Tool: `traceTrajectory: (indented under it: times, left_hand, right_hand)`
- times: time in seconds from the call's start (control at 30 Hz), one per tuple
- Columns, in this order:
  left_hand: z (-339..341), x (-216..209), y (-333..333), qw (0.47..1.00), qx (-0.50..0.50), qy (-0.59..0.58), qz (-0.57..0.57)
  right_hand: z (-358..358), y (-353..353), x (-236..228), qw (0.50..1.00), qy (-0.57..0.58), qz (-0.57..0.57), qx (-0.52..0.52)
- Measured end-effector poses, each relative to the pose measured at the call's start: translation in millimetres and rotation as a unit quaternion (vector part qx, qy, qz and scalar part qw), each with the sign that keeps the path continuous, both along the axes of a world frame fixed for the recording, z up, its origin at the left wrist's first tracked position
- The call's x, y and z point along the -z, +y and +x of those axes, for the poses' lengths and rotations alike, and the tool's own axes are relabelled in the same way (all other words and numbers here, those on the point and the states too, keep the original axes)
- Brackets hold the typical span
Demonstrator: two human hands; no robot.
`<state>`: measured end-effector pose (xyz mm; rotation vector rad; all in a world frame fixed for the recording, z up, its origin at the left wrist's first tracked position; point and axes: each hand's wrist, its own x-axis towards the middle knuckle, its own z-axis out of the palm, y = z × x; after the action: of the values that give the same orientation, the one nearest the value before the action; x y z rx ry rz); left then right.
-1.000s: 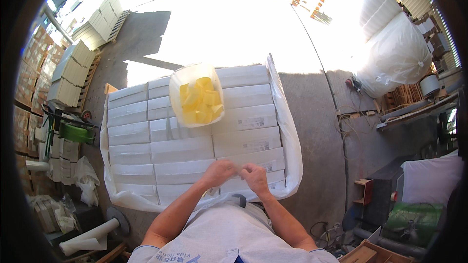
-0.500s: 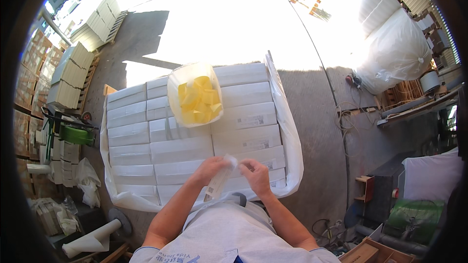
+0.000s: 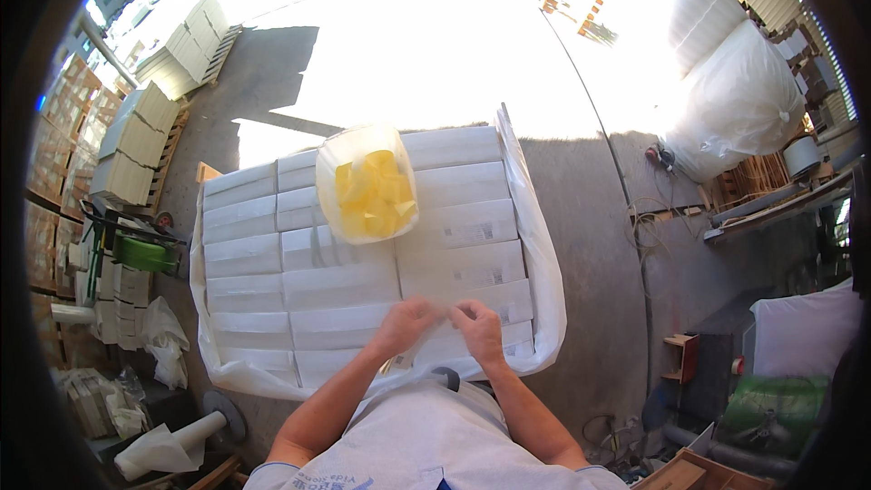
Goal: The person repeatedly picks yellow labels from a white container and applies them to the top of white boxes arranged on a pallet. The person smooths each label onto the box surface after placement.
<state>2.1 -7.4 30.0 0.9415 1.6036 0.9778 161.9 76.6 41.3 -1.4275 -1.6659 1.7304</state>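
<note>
Near my body, over the front of a pallet load of white boxes (image 3: 340, 287), my two hands are close together. My left hand (image 3: 405, 325) is closed on a strip of white labels (image 3: 400, 361), whose lower end shows below the wrist. My right hand (image 3: 478, 325) is just to its right, thumb and fingers pinched together. What is in that pinch is too small and blurred to make out. A translucent plastic tub (image 3: 365, 138) holding yellow pieces (image 3: 374, 192) stands on the boxes farther away.
White plastic wrap (image 3: 543, 295) edges the box load. To the left are stacked slabs (image 3: 136, 141) on pallets and a green-and-black cart (image 3: 145, 252). On the right are a large plastic-wrapped bundle (image 3: 735, 100), cables (image 3: 646, 218) on the floor, and a wooden box (image 3: 685, 472).
The label strip, spread out between my hands before, now shows mostly only at its lower end. My hands have stayed near the same place, the left slightly farther right.
</note>
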Motion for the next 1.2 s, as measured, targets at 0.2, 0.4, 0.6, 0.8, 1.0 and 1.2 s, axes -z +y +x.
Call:
traceTrajectory:
  times: [0.2, 0.4, 0.6, 0.8, 1.0, 1.2]
  left_hand:
    - [-11, -17, 5, 0.955, -0.040, -0.283, -0.077]
    - [6, -22, 10, 0.988, -0.017, -0.149, -0.029]
    - [11, -27, 11, 0.999, -0.033, -0.009, -0.010]
    - [0, -31, 14, 0.995, -0.027, -0.077, -0.049]
    - [-10, -27, 17, 0.987, -0.010, -0.155, -0.031]
    - [-27, -21, 27, 0.994, -0.077, -0.052, 0.057]
  right_hand:
    - [5, 9, 3, 0.995, 0.069, -0.060, 0.028]
    - [4, 18, 0, 0.990, 0.082, -0.093, -0.063]
    - [5, 19, -1, 0.988, 0.043, -0.135, -0.060]
    - [4, 23, 24, 0.994, 0.072, -0.038, -0.077]
    - [2, 34, 32, 0.974, 0.182, -0.069, -0.118]
    - [-7, 51, 21, 0.989, 0.117, -0.049, 0.073]
